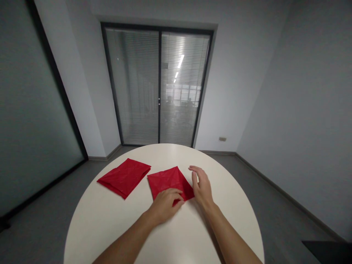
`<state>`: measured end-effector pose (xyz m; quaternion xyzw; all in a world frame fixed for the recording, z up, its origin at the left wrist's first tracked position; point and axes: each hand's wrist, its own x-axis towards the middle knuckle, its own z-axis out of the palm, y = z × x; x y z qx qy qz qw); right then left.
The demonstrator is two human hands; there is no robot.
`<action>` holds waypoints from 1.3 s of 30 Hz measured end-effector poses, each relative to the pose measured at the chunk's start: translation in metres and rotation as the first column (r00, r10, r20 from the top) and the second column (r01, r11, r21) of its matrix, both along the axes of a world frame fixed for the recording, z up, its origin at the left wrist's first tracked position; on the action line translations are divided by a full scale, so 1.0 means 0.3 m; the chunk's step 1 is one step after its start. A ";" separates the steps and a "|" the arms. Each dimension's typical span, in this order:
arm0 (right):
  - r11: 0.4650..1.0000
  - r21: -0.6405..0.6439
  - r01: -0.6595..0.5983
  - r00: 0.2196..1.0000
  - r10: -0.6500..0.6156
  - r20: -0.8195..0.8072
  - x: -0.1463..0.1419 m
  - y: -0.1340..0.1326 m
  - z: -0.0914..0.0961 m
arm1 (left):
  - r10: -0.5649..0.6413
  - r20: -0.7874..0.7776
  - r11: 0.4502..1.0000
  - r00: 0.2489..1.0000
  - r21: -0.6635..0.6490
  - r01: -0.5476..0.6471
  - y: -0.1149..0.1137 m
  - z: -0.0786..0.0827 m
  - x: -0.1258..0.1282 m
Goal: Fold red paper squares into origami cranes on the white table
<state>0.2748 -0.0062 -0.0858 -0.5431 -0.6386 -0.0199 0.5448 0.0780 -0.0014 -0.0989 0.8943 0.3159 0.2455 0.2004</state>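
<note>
- Left hand [165, 203], fingers curled, pins the red cloth [167, 179] to the desk [110, 220]; whether it pinches, I cannot tell.
- Right hand [202, 185], open, steadies its right edge.

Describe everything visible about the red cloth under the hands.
The red cloth is thin, creased fabric folded into a flat, roughly square packet, turned cornerwise on the white round table. The left hand lies on its near edge with fingers bent. The right hand, open, stands at its right corner. A second folded red cloth lies apart to its left.
</note>
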 end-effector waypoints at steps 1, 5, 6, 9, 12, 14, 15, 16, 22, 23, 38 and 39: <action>0.998 -0.040 -0.049 0.998 0.050 0.035 -0.020 -0.004 -0.004 | 0.016 0.033 1.000 0.999 0.016 -0.017 0.005 -0.001 0.000; 0.954 -0.243 -0.176 0.947 0.231 0.223 -0.091 -0.005 -0.052 | 0.261 0.018 0.958 0.965 0.119 -0.261 0.055 -0.033 -0.016; 0.935 -0.303 -0.183 0.928 0.267 0.261 -0.101 -0.004 -0.068 | 0.322 -0.042 0.938 0.946 0.148 -0.313 0.070 -0.047 -0.025; 0.833 -0.540 -0.119 0.870 0.350 0.348 -0.107 -0.008 -0.095 | 0.390 -0.252 0.921 0.886 0.131 -0.368 0.102 -0.084 -0.050; 0.770 -0.634 0.063 0.860 0.281 0.426 -0.103 -0.022 -0.077 | 0.359 -0.367 0.933 0.858 0.118 -0.340 0.098 -0.092 -0.053; 0.786 -0.581 0.213 0.863 0.127 0.488 -0.107 -0.029 -0.050 | 0.340 -0.389 0.940 0.856 0.146 -0.308 0.079 -0.086 -0.040; 0.796 -0.554 0.244 0.866 0.078 0.494 -0.112 -0.030 -0.038 | 0.328 -0.393 0.944 0.859 0.159 -0.288 0.067 -0.083 -0.031; 0.821 -0.528 0.215 0.873 0.081 0.480 -0.118 -0.028 -0.031 | 0.314 -0.396 0.949 0.863 0.168 -0.268 0.056 -0.082 -0.022; 0.750 -0.661 -0.032 0.871 0.345 0.349 -0.116 0.020 -0.082 | 0.246 -0.415 0.968 0.876 0.149 -0.202 0.022 -0.091 0.002; 0.727 -0.687 -0.011 0.866 0.349 0.357 -0.098 0.029 -0.095 | 0.253 -0.417 0.967 0.873 0.145 -0.211 0.022 -0.090 0.002; 0.838 -0.545 0.003 0.849 0.285 0.444 -0.070 0.018 -0.074 | 0.357 -0.300 0.929 0.885 0.207 -0.305 0.051 -0.076 -0.010; 0.809 -0.588 0.000 0.849 0.311 0.428 -0.083 0.012 -0.080 | 0.344 -0.288 0.933 0.894 0.211 -0.291 0.061 -0.071 -0.014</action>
